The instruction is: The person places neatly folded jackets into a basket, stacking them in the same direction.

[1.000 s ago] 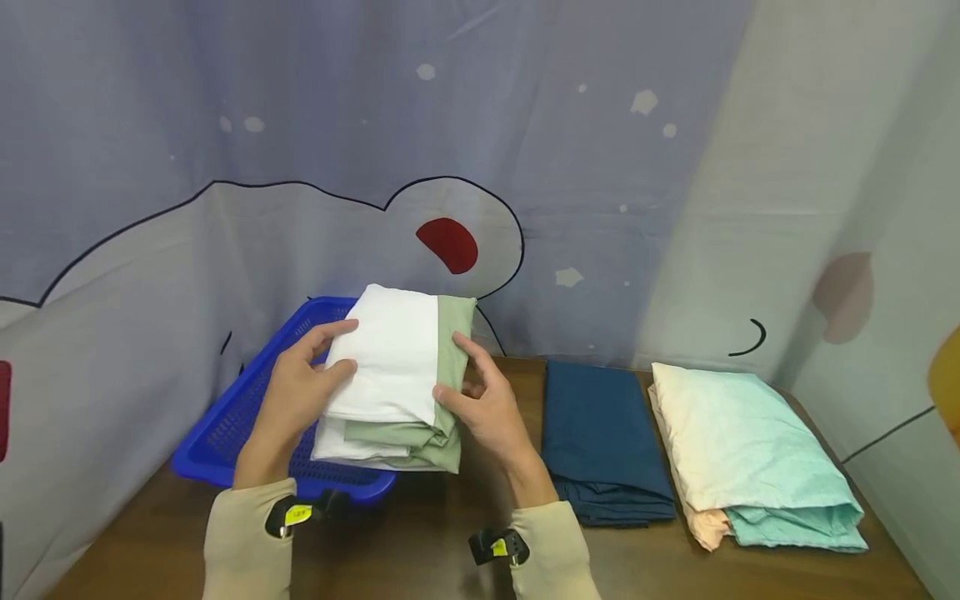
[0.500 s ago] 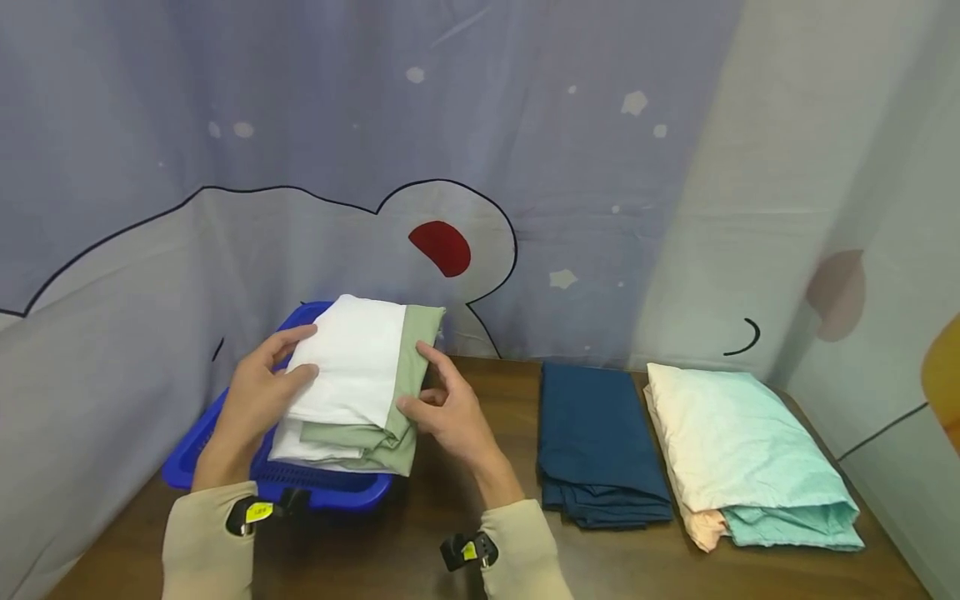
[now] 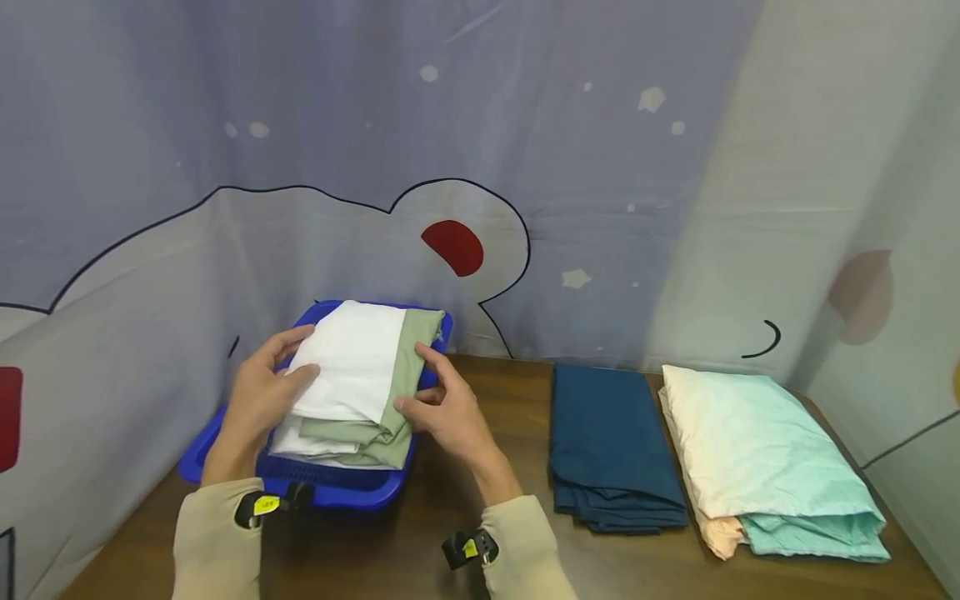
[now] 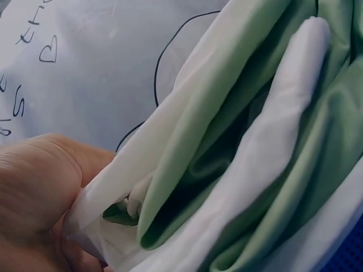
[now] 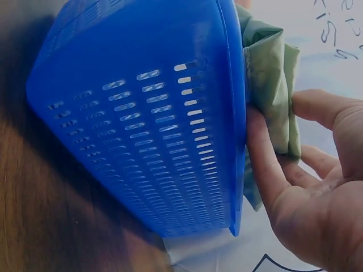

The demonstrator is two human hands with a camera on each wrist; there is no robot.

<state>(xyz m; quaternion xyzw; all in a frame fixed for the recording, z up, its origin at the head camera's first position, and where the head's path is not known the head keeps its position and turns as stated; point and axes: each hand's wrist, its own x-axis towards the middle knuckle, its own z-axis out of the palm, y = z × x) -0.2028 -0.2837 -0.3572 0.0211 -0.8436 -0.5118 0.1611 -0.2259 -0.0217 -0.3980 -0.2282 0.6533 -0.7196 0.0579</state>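
A folded white-and-green cloth (image 3: pixel 351 360) lies over the opening of the blue plastic basket (image 3: pixel 341 493), at the left of the head view. My left hand (image 3: pixel 258 393) grips the cloth's left edge, thumb on top. On the opposite side, my right hand (image 3: pixel 453 417) pinches the green border. Loose green and white layers of the cloth (image 4: pixel 266 130) fill the left wrist view. The right wrist view has the slotted side of the basket (image 5: pixel 142 136), with green folds (image 5: pixel 269 85) just above its rim and the right fingers beside them. Most of the basket's inside is hidden under the cloth.
To the right on the brown wooden table (image 3: pixel 517 550) lies a folded dark blue cloth (image 3: pixel 611 442). Beyond it is a thicker folded cloth, cream to mint green (image 3: pixel 765 454). A printed curtain (image 3: pixel 600 167) hangs along the back and sides.
Both hands have carried the folded white-and-green cloth left and lowered it into line with the basket's opening. More of the basket's right rim shows now. The two cloths on the right have stayed put.
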